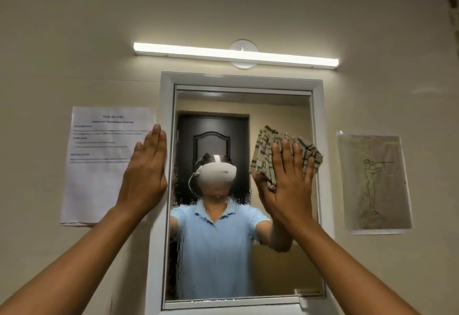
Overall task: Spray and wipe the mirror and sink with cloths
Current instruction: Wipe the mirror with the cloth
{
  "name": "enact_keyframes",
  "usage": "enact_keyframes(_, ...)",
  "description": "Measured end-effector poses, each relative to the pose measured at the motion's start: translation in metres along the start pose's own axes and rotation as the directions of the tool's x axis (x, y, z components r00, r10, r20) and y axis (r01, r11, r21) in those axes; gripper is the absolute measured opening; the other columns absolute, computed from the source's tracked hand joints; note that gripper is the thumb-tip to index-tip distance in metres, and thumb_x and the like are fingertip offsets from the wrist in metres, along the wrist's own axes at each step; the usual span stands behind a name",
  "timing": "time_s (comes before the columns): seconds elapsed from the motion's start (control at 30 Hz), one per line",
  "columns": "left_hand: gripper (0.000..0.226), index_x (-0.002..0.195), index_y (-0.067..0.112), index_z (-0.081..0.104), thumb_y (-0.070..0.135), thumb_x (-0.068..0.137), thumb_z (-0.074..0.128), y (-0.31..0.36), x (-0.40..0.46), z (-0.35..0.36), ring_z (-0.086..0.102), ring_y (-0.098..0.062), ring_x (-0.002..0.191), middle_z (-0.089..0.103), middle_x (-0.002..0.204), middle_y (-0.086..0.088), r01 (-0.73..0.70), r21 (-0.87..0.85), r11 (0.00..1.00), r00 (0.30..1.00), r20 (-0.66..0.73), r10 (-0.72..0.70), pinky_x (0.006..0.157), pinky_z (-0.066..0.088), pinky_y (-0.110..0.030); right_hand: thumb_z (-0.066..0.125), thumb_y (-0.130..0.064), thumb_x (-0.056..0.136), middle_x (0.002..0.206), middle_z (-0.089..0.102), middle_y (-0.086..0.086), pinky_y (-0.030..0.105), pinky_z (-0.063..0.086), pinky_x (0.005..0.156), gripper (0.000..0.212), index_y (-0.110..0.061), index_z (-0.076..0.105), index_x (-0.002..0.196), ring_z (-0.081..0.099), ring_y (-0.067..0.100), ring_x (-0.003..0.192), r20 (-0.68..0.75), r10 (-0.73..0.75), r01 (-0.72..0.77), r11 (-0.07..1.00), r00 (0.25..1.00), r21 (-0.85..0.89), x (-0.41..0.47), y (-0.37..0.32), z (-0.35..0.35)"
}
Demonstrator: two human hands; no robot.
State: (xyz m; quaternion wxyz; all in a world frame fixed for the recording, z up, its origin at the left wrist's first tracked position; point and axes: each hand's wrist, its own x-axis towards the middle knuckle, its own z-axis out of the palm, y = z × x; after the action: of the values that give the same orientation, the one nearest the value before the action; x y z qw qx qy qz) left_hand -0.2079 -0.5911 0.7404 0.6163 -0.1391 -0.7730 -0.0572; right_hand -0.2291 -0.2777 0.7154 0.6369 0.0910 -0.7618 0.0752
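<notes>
A white-framed mirror (213, 252) hangs on the beige wall, its glass streaked with spray droplets on the left and lower parts. My right hand (285, 183) presses a beige striped cloth (268, 146) flat against the upper right of the glass, fingers spread over it. My left hand (146, 170) lies flat and empty against the mirror's left frame, fingers together and pointing up. The sink is out of view, and no spray bottle is visible.
A lit tube lamp (236, 55) is mounted above the mirror. A printed sheet (99, 165) is taped to the wall at the left, partly behind my left hand. A drawing in a plastic sleeve (372, 182) hangs at the right.
</notes>
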Motion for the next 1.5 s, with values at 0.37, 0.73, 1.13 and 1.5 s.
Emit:
enact_keyframes(0.37,0.085,0.158,0.014,0.003,-0.003,0.085,0.043,-0.003,-0.003,-0.002,0.003,-0.019,0.153,0.000,0.166,-0.005,-0.010,-0.048,0.999,1.000,0.011,0.010,0.123,0.015,-0.048,0.018,-0.064,0.097,0.166,-0.004,0.004,0.059,-0.001,0.120,0.076,-0.021,0.001,0.157,-0.009,0.025,0.152,0.024,-0.284,0.284,0.959,0.958,0.007,0.111,-0.148,0.015)
enact_keyframes(0.73,0.069,0.158,0.016,0.007,0.043,0.097,0.023,-0.009,-0.011,-0.007,0.002,-0.017,0.153,0.003,0.167,-0.004,-0.041,-0.114,0.993,0.996,0.072,0.049,0.124,0.011,-0.048,0.026,-0.052,0.099,0.166,0.004,0.005,0.057,-0.001,0.121,0.070,-0.016,0.012,0.157,-0.002,0.026,0.153,0.007,-0.366,0.364,0.926,0.931,0.098,0.015,-0.159,0.033)
enact_keyframes(1.13,0.067,0.158,0.011,0.004,0.025,0.096,0.026,-0.005,-0.033,0.005,0.002,-0.021,0.153,-0.001,0.166,-0.008,-0.059,0.014,0.998,0.997,0.056,0.058,0.123,0.014,-0.051,0.040,-0.052,0.098,0.165,0.010,0.003,0.057,0.008,0.121,0.070,-0.021,0.017,0.157,0.000,0.023,0.153,0.112,-0.549,0.549,0.835,0.829,0.026,-0.023,-0.100,0.024)
enact_keyframes(1.5,0.085,0.157,0.006,0.009,0.006,0.079,0.042,0.009,-0.042,0.013,0.004,-0.025,0.153,0.003,0.165,-0.011,-0.039,0.051,0.998,0.999,-0.006,0.040,0.123,0.013,-0.050,0.035,-0.053,0.097,0.166,0.003,0.005,0.056,0.004,0.121,0.073,-0.019,0.011,0.157,-0.003,0.025,0.153,0.054,-0.168,0.172,0.982,0.984,-0.076,0.009,0.021,-0.006)
